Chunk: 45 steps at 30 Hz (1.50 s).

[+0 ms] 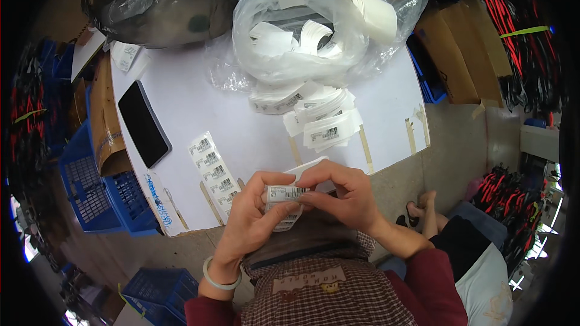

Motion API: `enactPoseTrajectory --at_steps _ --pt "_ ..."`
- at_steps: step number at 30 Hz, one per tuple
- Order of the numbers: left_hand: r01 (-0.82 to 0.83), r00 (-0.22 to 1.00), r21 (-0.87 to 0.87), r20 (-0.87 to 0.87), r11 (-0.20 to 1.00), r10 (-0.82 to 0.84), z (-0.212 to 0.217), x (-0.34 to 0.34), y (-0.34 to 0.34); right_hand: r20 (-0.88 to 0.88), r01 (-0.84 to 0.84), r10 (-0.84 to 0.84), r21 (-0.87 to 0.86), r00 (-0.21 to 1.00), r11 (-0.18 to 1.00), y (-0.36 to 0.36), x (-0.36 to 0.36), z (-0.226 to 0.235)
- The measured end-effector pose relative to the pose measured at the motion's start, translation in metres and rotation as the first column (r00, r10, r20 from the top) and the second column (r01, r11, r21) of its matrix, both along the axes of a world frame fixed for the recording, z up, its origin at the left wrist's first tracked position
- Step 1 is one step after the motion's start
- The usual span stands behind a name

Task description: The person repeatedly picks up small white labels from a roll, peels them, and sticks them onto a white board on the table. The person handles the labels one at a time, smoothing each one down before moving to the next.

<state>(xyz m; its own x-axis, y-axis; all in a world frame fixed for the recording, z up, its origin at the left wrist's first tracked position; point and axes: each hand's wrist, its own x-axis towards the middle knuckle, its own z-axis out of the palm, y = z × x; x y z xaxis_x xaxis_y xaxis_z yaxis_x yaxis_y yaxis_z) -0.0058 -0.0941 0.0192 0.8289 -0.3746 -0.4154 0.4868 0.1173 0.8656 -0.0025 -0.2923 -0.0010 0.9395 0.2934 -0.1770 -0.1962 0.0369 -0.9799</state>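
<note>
In the head view, the left hand [254, 220] grasped a short strip of barcode labels [285, 194] between thumb and fingers, at the near edge of the white table [254, 139]. The right hand [347, 199] pinched the strip's right edge with thumb and forefinger. A longer label sheet [214, 172] lay to the left, with a dark phone [145, 124] farther left. Beyond the hands, stacked labels [329, 130] sat just nearer than an open clear plastic bag [251, 63] holding white label rolls [272, 40].
</note>
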Motion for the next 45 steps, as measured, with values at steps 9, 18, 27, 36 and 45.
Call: enactPoseTrajectory --at_steps 9,18,27,36,45 --pt "0.0 0.999 0.271 -0.051 0.962 0.014 -0.012 -0.043 -0.002 0.408 0.054 0.119 -0.389 0.905 0.92 -0.001 -0.014 0.007" --pt "-0.082 0.996 0.417 0.05 0.905 0.067 -0.023 -0.028 0.012 -0.216 0.028 -0.07 -0.193 0.974 0.981 -0.033 0.014 0.009" --pt "0.008 0.943 0.805 0.192 0.594 -0.273 -0.039 0.004 -0.008 -0.213 -0.129 0.043 -0.407 0.976 0.904 -0.013 0.021 -0.01" --pt "-0.018 0.935 0.828 0.214 0.561 -0.285 -0.041 0.003 -0.012 -0.203 -0.156 0.066 -0.465 0.977 0.872 -0.011 0.023 -0.008" --pt "-0.032 0.868 0.881 0.259 0.472 -0.425 -0.041 0.01 -0.018 -0.061 -0.096 0.074 -0.547 0.995 0.831 -0.006 0.021 -0.012"
